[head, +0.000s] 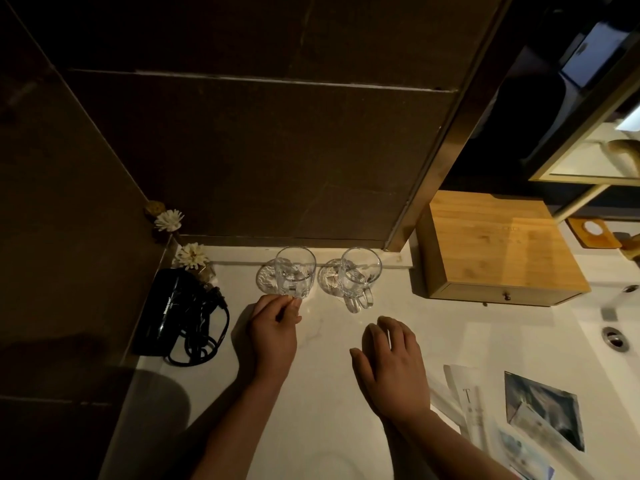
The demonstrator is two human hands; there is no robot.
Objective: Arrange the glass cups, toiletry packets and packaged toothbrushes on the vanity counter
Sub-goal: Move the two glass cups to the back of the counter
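Far left there's a black hair dryer (173, 308) with its cord bundled up, parked against the side wall next to a little flower diffuser (192, 258), so that corner's basically taken and the glassware goes further along

Next over, the left glass cup (295, 271) sits on a clear coaster (267, 277) near the back edge of the vanity counter (322, 393). The left hand (273, 332) has its thumb and fingertips pinched at the base of that cup, looks like on the handle, probably turning it so it matches its neighbour

The right glass cup (360, 271) is on its own coaster (329, 277), handle pointing toward the front, nobody touching it, looks done to me

The right hand (391, 368) is holding nothing, fingers loosely spread and hovering low over bare counter, can't tell if it's actually resting on it. Guessing it's just waiting for its turn

Bamboo box (498, 247) sits past the cups by the mirror. Bottom right, the packaged toothbrushes (472, 407) and toiletry packets (543, 414) lie in a loose overlapping heap by the sink (614, 337), not yet sorted, so those are next I reckon
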